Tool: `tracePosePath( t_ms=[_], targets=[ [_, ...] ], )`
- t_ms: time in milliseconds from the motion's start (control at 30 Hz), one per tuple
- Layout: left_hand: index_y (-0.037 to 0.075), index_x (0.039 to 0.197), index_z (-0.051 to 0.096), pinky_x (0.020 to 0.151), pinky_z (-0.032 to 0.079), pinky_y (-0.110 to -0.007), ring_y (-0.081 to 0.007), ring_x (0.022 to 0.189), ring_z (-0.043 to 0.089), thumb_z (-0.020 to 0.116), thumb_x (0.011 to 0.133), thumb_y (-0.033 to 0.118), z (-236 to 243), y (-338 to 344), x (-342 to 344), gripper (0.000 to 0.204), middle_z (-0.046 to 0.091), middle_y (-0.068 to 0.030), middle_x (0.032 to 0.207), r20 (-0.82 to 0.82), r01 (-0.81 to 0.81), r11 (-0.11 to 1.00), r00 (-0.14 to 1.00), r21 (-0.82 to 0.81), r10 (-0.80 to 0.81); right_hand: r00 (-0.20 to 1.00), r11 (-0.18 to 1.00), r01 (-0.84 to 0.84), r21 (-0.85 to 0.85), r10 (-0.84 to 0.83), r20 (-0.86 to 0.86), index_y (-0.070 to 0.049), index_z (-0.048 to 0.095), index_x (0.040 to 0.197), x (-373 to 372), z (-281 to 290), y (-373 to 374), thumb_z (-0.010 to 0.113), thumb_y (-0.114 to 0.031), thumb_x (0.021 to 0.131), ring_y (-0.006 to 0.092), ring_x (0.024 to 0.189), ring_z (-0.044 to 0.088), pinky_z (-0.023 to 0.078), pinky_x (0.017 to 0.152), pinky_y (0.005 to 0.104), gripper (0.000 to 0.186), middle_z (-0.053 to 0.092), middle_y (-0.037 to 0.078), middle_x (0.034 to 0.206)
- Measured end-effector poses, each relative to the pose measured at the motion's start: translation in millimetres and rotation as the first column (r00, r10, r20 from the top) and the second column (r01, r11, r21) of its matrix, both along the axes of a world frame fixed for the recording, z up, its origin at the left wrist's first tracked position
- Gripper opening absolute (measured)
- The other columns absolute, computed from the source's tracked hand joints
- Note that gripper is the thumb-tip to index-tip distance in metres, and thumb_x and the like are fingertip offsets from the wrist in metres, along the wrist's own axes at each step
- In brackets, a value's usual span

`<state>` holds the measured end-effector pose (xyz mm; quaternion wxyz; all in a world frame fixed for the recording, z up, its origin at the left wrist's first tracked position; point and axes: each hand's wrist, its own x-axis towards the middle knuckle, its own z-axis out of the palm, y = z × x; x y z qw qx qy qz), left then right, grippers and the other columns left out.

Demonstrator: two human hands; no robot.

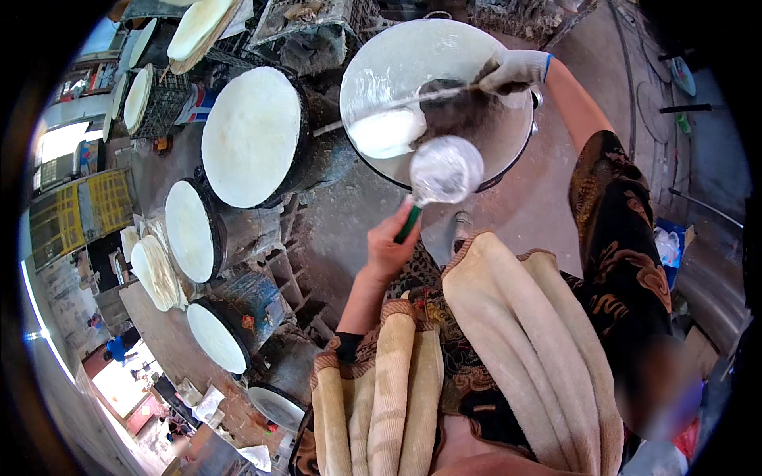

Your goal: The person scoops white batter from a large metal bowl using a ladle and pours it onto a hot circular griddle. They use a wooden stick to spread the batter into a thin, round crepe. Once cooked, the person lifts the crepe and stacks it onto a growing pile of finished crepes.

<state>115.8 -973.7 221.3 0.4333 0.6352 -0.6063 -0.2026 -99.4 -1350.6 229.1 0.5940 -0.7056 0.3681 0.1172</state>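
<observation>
My left hand (387,244) is closed around the green handle of a round ladle (447,170). The ladle's bowl looks pale and shiny, and hangs over the near rim of a large metal basin (508,159). Inside the basin lies a white, batter-like mass (386,132), with a dark patch beside it. In a grey-and-white work glove, my right hand (510,72) grips one end of a long thin stick (373,113). The stick slants leftward across the basin and past its left rim.
Left of the basin stand round dark-rimmed griddles topped with white sheets, the largest griddle (252,136) closest. Beyond them lies a stack of thin white rounds (156,271). More white rounds (198,30) rest on a support at upper left. Crates (305,32) stand behind.
</observation>
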Motion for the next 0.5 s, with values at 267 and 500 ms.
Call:
tracePosePath(
  t_ms=[267,500],
  targets=[
    [0.007,0.116,0.048,0.036,0.031,-0.021,-0.0071,0.045,0.041,0.051,0.094,0.012,96.5,9.4,54.3,0.023,0.046,0.0006,0.062,-0.754,-0.489,0.866,0.530,0.101,0.387,0.969,0.972,-0.235,0.006,0.234,-0.082,0.003,0.066,0.110,-44.8,36.3,-33.5,0.071,-0.027,0.078,0.0139,0.064,0.055,0.046,0.054,0.0281,0.044,0.063,0.004,0.080],
    [0.001,0.099,0.046,0.044,0.034,-0.022,-0.0083,0.052,0.036,0.043,0.101,0.026,104.8,49.2,97.6,0.025,0.038,-0.0004,0.066,-0.995,-0.445,0.895,0.092,0.004,0.050,0.919,0.930,-0.356,-0.092,0.330,-0.218,-0.003,0.068,0.103,4.7,23.1,-11.2,0.066,-0.031,0.082,0.0097,0.055,0.047,0.040,0.048,0.0273,0.035,0.054,0.000,0.064]
  ],
)
